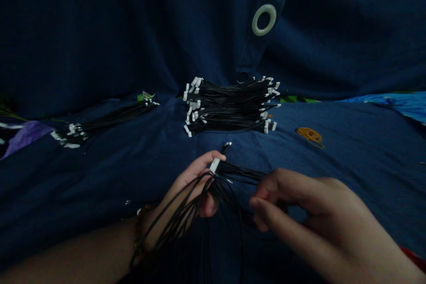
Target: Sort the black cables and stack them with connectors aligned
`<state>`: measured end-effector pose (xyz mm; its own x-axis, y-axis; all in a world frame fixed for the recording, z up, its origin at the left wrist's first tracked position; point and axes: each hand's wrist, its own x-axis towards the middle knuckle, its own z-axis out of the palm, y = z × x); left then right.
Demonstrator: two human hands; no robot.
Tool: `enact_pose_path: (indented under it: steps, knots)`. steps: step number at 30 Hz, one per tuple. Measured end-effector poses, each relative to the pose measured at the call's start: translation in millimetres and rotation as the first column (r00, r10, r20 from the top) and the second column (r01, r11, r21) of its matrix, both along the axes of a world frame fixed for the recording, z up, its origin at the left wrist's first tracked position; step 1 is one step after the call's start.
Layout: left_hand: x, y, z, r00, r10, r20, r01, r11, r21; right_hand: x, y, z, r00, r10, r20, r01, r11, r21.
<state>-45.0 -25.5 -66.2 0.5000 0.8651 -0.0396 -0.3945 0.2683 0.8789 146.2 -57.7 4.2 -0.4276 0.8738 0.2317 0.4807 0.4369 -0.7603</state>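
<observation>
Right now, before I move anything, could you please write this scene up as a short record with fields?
Left hand: grips black wires with a white connector
Right hand: beside those wires, hold unclear
Wrist item: bracelet on left wrist
Ahead: large wire stack, white connectors at both ends
Further left: smaller wire bundle
Right of stack: orange rubber bands
Surface: dark blue cloth
Behind: navy curtain with pale ring

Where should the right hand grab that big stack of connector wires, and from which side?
Close the right hand around the stack's middle, coming from the near side: the black wires lie bunched there, while white connectors splay at both ends.
</observation>
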Motion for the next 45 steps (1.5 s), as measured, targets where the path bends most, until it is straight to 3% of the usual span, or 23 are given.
enact_pose_path:
  steps: [3, 6, 12, 17, 20, 24, 31, 37, 45]
  knots:
    - [-2.1, -0.5, -4.3, 0.999, -0.046, 0.019, 0.044, 0.998, 0.052, -0.1, -9.8, -4.9, 0.981, -0.071, 0.179, 0.01, 0.947, 0.322]
    - [-4.1, -3.8, -5.3, 0.996, -0.079, -0.033, 0.081, 0.995, 0.062, 0.9, -12.8, -10.3, 0.968, -0.099, 0.229, -0.011, 0.9, 0.436]
    - [-4.0, -11.6, -2.0, 0.997, -0.077, -0.021, 0.078, 0.995, 0.064, 0.5, -10.6, -14.7, 0.963, -0.085, 0.257, -0.044, 0.888, 0.458]
    - [-1.5, -12.5, 10.0, 0.988, -0.091, -0.128, 0.095, 0.995, 0.023, 0.0, -9.1, -13.9, 0.966, -0.064, 0.251, -0.055, 0.897, 0.438]
    - [-1.4, -11.9, 10.1, 0.984, -0.089, -0.153, 0.093, 0.995, 0.019, -0.5, -8.7, -13.9, 0.966, -0.062, 0.252, -0.057, 0.896, 0.44]
    - [-1.9, -11.3, 6.0, 0.989, -0.096, -0.115, 0.1, 0.995, 0.03, -0.5, -8.9, -15.3, 0.962, -0.094, 0.255, -0.043, 0.875, 0.483]
    - [-0.7, -12.4, 11.6, 0.977, -0.055, -0.206, 0.066, 0.997, 0.045, -0.2, -8.8, -17.6, 0.954, -0.111, 0.279, -0.075, 0.813, 0.577]
    - [-0.3, -12.7, 9.7, 0.982, -0.052, -0.182, 0.059, 0.998, 0.034, 1.2, -9.2, -16.1, 0.947, -0.045, 0.319, -0.128, 0.856, 0.501]
    - [-0.9, -11.8, 11.4, 0.973, -0.051, -0.224, 0.062, 0.997, 0.043, -0.1, -8.7, -14.5, 0.944, -0.072, 0.321, -0.119, 0.836, 0.536]
